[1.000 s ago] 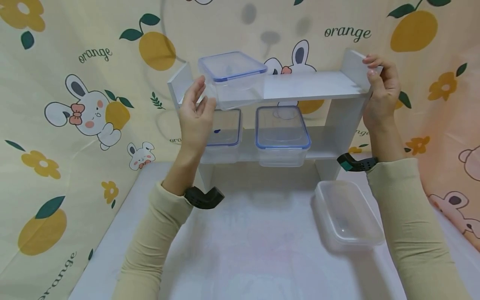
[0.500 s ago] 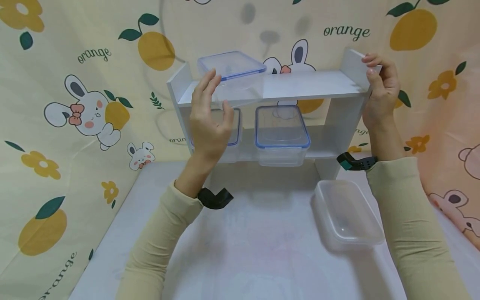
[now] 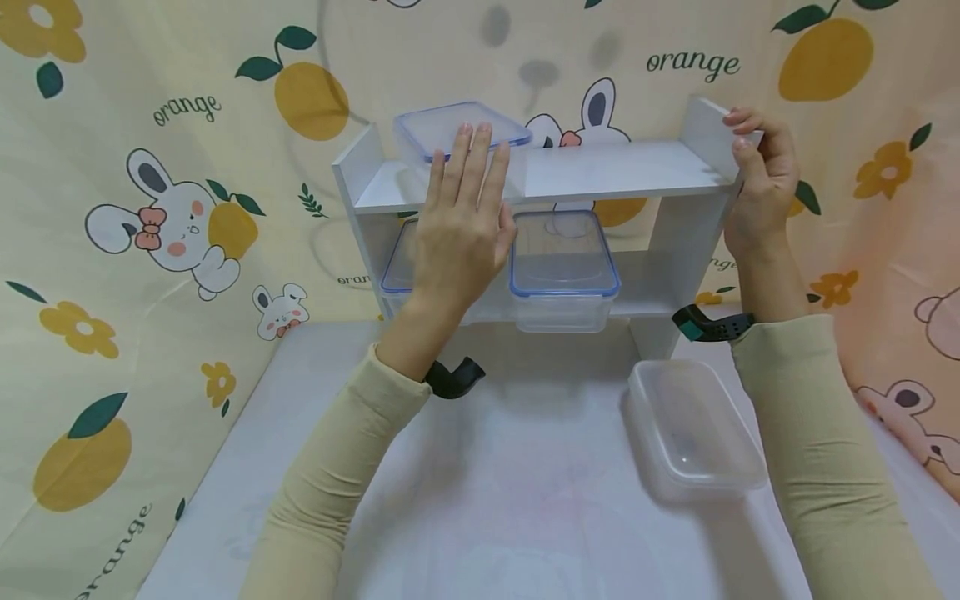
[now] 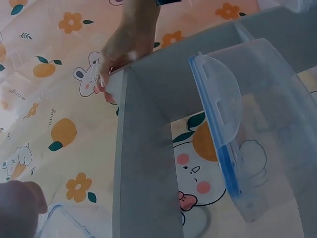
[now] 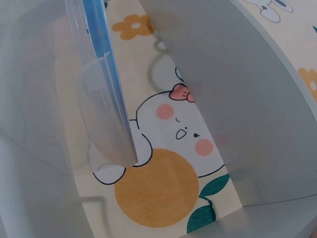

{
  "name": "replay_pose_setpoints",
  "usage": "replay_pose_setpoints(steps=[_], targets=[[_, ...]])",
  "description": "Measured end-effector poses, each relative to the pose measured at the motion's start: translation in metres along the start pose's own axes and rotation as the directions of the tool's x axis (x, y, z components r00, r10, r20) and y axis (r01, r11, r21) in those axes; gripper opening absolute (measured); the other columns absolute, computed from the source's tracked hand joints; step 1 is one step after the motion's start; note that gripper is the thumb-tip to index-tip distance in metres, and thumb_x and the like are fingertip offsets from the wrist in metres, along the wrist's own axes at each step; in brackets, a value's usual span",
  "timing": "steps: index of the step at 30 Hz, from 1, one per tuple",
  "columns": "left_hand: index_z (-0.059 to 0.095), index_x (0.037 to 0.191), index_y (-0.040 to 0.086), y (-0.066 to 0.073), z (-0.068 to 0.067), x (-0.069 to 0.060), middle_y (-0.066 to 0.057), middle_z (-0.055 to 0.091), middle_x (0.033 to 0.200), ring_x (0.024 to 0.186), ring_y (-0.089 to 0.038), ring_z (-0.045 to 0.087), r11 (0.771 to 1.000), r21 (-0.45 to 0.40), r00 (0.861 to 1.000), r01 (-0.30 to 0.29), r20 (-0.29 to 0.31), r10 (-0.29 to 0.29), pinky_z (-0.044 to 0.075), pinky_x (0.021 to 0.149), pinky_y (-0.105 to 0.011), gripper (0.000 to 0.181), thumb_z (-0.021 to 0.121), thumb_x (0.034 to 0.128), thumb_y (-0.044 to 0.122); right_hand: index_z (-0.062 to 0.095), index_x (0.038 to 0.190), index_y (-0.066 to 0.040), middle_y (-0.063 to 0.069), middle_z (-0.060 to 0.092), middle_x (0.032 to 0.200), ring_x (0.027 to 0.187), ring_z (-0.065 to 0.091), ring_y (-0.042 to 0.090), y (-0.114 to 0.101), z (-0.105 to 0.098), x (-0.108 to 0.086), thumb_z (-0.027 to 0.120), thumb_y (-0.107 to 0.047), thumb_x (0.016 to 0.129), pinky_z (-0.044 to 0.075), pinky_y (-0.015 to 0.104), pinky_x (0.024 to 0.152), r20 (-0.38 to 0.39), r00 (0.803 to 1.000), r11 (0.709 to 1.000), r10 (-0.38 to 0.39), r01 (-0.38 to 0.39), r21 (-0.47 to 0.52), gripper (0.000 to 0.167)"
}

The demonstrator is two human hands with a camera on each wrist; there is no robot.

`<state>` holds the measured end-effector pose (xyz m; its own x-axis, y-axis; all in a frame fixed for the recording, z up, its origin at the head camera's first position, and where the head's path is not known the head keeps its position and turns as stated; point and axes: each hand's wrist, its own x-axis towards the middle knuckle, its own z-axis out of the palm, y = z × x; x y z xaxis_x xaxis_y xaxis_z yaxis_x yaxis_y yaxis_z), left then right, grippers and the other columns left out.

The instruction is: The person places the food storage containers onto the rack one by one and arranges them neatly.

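My left hand [image 3: 461,225] is raised with straight fingers in front of a clear lidded food container [image 3: 438,125] on the top shelf; whether it touches the container cannot be told. Curled over the right side panel of the white shelf unit [image 3: 615,171], my right hand [image 3: 765,183] grips its edge. On the middle shelf stand two more clear containers with blue-edged lids. The left one [image 3: 397,262] is partly hidden by my left arm, while the right one [image 3: 566,271] shows fully. Its blue seal and latch [image 5: 99,109] appear close up in the right wrist view.
A lidless translucent container [image 3: 697,429] sits on the white table [image 3: 525,500], beside my right forearm. Behind the shelf unit hangs a cloth [image 3: 187,333] printed with oranges and rabbits. All the lidded containers on the middle shelf jut past its front edge.
My left hand has moved right from the left side of the top container to its front, its fingers straightening. The right hand keeps its grip on the panel.
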<state>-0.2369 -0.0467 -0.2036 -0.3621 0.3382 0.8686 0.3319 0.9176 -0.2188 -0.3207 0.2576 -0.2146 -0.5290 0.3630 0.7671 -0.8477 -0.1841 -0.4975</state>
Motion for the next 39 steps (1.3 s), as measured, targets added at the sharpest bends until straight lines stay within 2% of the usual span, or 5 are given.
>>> replay_pose_setpoints(steps=[4,10,18,27,39], targets=[[0.043,0.143,0.005,0.0,0.001,-0.001,-0.014,0.041,0.153,0.145,-0.029,0.036,0.999,0.041,0.999,0.004,0.045,-0.006,0.026,0.123,-0.04,0.048,0.04,0.0984,0.02,0.063,0.091,-0.007,0.005,0.065,0.107,0.123,0.048,0.026,0.001,0.0,-0.001,0.051,0.0,0.089,0.025,0.031,0.118,-0.002,1.0,1.0,0.008,-0.008,0.0,0.014],[0.043,0.143,0.003,-0.002,0.003,-0.002,-0.014,0.042,0.152,0.144,-0.029,0.037,0.995,0.101,0.999,0.008,0.051,-0.014,0.027,0.123,-0.038,0.048,0.041,0.0985,0.021,0.063,0.091,-0.007,0.005,0.065,0.106,0.122,0.048,0.026,0.002,0.0,0.001,0.05,0.001,0.089,0.025,0.031,0.117,0.007,1.0,1.0,-0.001,0.001,0.005,0.015],[0.042,0.143,0.002,-0.009,0.003,-0.004,-0.017,0.044,0.149,0.142,-0.03,0.038,0.992,0.118,0.997,0.041,0.056,-0.048,0.028,0.123,-0.038,0.048,0.04,0.0981,0.019,0.063,0.092,-0.008,0.006,0.065,0.107,0.124,0.047,0.025,0.002,0.0,0.002,0.051,-0.001,0.088,0.025,0.031,0.117,0.009,1.0,1.0,-0.004,0.004,-0.015,0.014],[0.042,0.143,0.0,-0.028,0.001,-0.01,-0.02,0.044,0.148,0.142,-0.033,0.039,0.992,0.104,0.995,0.074,0.055,-0.08,0.028,0.122,-0.041,0.049,0.044,0.0969,0.017,0.063,0.092,-0.007,0.004,0.065,0.107,0.126,0.047,0.025,-0.001,0.0,0.0,0.051,-0.001,0.088,0.024,0.029,0.118,0.004,0.999,0.999,0.036,-0.036,-0.019,0.014],[0.041,0.142,-0.003,-0.058,0.002,-0.019,-0.021,0.039,0.152,0.146,-0.035,0.031,0.978,-0.086,0.981,0.19,0.053,-0.186,0.023,0.124,-0.041,0.049,0.046,0.096,0.014,0.063,0.092,-0.008,0.004,0.065,0.106,0.125,0.047,0.027,0.001,0.0,0.0,0.052,-0.001,0.088,0.025,0.03,0.118,0.002,1.0,1.0,0.009,-0.009,-0.016,0.014]])
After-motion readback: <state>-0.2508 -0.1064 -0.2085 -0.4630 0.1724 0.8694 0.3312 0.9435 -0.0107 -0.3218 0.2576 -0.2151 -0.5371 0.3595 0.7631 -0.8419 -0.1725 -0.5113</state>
